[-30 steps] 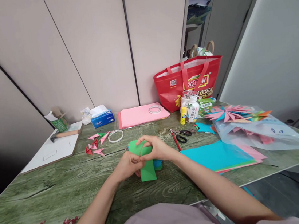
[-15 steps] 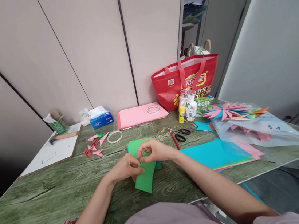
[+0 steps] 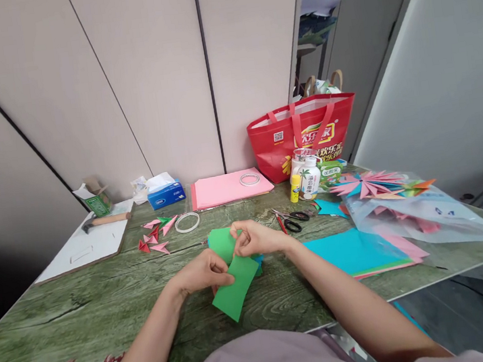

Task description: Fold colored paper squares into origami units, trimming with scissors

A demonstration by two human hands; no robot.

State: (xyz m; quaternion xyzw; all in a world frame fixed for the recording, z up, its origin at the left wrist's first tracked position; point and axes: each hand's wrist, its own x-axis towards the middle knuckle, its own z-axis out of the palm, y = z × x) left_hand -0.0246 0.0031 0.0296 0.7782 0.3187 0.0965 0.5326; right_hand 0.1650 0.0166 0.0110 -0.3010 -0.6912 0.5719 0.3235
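Observation:
Between my two hands is a piece of green paper (image 3: 236,288), slanted over the table. My left hand (image 3: 206,270) is closed on its left edge, thumb lying over the paper. The fingertips of my right hand (image 3: 251,239) pinch its top edge. Just behind, a stack of coloured paper pieces (image 3: 221,244) lies on the table, green on top with blue edges showing at the right; my right fingers partly cover it. Folded pink, red and green paper pieces (image 3: 155,237) lie to the left, near a roll of tape (image 3: 187,222).
Scissors (image 3: 292,222), a glue stick (image 3: 295,189) and a white bottle (image 3: 309,179) stand or lie right of centre. Blue sheets (image 3: 357,250) and a plastic bag (image 3: 424,216) are at the right. Behind are pink sheets (image 3: 225,189), a tissue pack (image 3: 165,193) and a red bag (image 3: 272,147). A hammer (image 3: 104,220) lies left.
The green paper's lower part has tilted, its bottom end swinging left, and a break now shows between it and the green paper behind. My right hand has moved slightly right.

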